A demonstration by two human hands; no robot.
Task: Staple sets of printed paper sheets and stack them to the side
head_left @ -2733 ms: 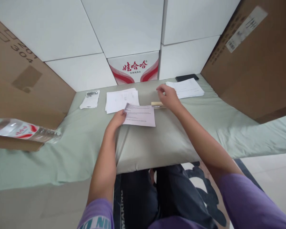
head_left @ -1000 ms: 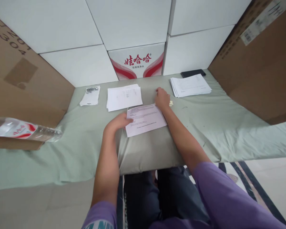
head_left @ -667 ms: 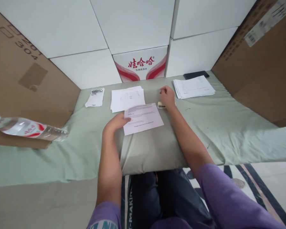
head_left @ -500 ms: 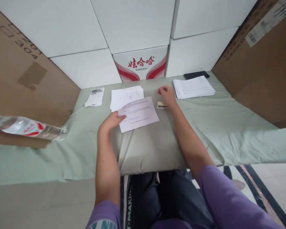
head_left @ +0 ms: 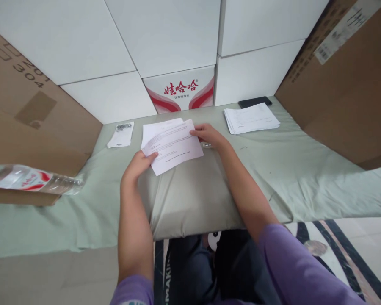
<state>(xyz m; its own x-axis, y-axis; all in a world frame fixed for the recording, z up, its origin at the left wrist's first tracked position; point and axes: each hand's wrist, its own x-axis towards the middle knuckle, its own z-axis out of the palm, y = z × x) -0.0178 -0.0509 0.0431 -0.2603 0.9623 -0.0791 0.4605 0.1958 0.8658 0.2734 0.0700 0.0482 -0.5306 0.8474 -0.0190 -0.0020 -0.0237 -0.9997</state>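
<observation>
A printed sheet of paper [head_left: 174,146] is held between both hands just above the green cloth [head_left: 190,190]. My left hand [head_left: 136,165] pinches its near left corner. My right hand [head_left: 209,135] grips its far right edge. The sheet overlaps a stack of white papers [head_left: 155,127] lying behind it. A small stapler [head_left: 207,145] lies on the cloth just under my right hand, mostly hidden by it.
A second paper stack [head_left: 250,118] and a black phone [head_left: 254,102] lie at the back right. A small plastic bag with metal clips [head_left: 120,133] lies back left. A water bottle [head_left: 31,180] lies at the left. Cardboard boxes [head_left: 346,80] and white boxes [head_left: 165,38] wall the area.
My right hand left the stapler and took the sheet's right edge. Both hands moved the sheet left and back, over the middle paper stack.
</observation>
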